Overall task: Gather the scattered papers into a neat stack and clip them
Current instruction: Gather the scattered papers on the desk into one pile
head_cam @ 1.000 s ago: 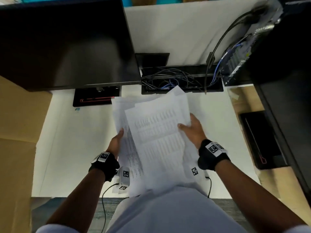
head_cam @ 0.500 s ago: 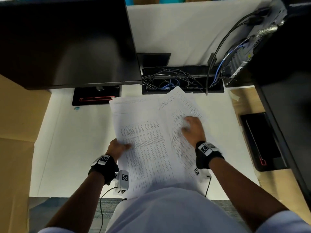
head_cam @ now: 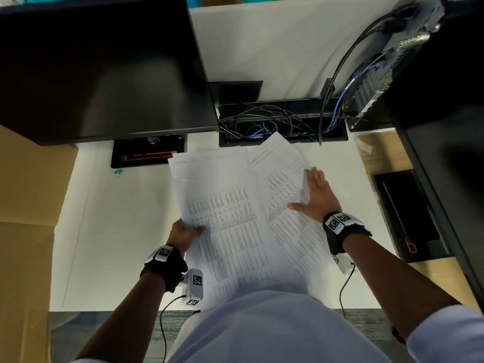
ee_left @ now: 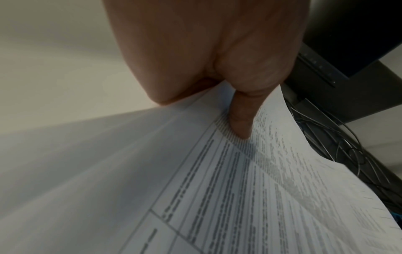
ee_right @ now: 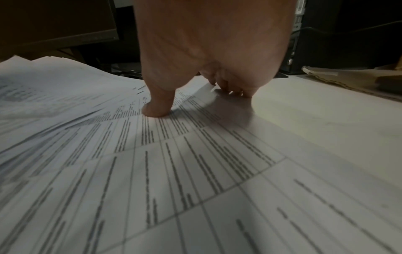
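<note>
The papers [head_cam: 235, 218] lie fanned on the white bench [head_cam: 104, 231] right in front of the person, their edges not squared: one sheet [head_cam: 277, 158] sticks out at an angle at the far right corner, toward the cable tray [head_cam: 282, 121], and the near ends hang over the bench's front edge against the person's shirt. Bare bench shows to the left of the sheets and, more narrowly, to the right. The left hand [head_cam: 183, 233] grips the left edge of the top sheets, thumb on the printed face and fingers [ee_left: 165, 96] curled underneath. The right hand [head_cam: 317, 197] lies flat and spread on the right side of the fan, thumb [ee_right: 157, 106] pressing the print and the fingertips reaching the sheet's right edge. Beyond the papers stand a dark monitor [head_cam: 99, 66] on its base [head_cam: 146, 153] at the far left, and a computer case [head_cam: 440, 74] with cables to the right.
</note>
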`<action>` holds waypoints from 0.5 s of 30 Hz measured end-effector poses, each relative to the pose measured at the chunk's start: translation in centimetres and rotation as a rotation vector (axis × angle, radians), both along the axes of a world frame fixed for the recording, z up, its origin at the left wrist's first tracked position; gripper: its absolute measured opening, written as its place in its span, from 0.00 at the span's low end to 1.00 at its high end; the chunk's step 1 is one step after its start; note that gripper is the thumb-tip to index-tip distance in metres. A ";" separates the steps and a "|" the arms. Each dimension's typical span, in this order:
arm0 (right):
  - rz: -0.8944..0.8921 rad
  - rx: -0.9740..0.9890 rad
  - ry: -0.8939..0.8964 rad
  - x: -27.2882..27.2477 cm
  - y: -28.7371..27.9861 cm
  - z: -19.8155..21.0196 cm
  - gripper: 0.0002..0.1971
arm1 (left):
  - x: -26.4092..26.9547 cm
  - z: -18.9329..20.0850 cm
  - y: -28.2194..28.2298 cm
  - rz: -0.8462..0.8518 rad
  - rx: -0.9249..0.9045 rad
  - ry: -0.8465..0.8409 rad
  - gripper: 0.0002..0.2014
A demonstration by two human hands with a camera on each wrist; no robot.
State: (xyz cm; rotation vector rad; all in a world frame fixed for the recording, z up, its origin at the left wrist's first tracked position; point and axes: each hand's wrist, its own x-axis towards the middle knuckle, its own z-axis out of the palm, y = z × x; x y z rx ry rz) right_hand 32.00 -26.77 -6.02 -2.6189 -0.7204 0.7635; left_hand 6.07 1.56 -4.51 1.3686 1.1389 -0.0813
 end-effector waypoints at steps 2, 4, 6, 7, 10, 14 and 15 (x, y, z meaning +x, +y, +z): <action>-0.012 0.038 0.017 -0.2 -0.1 0.3 0.61 | 0.1 0.2 -0.2 0.001 0.009 -0.005 0.12; -0.070 0.108 0.071 -0.5 0.1 0.9 0.61 | 0.1 0.2 -0.2 0.006 0.032 -0.012 0.12; -0.134 0.238 0.164 -0.8 0.4 1.7 0.60 | 0.1 0.2 -0.4 0.007 0.065 -0.023 0.12; -0.165 0.319 0.222 -1.0 0.6 2.2 0.59 | 0.0 0.2 -0.6 0.008 0.076 -0.033 0.12; -0.310 0.445 0.347 -1.1 1.0 3.7 0.59 | -0.2 0.3 -0.9 0.035 0.096 -0.055 0.12; -0.538 0.539 0.579 -0.4 0.7 5.1 0.69 | -0.7 0.2 -0.6 0.071 0.080 -0.068 0.13; -0.532 0.579 0.597 -0.1 0.5 5.9 0.65 | -0.7 0.3 -0.5 0.079 0.079 -0.070 0.14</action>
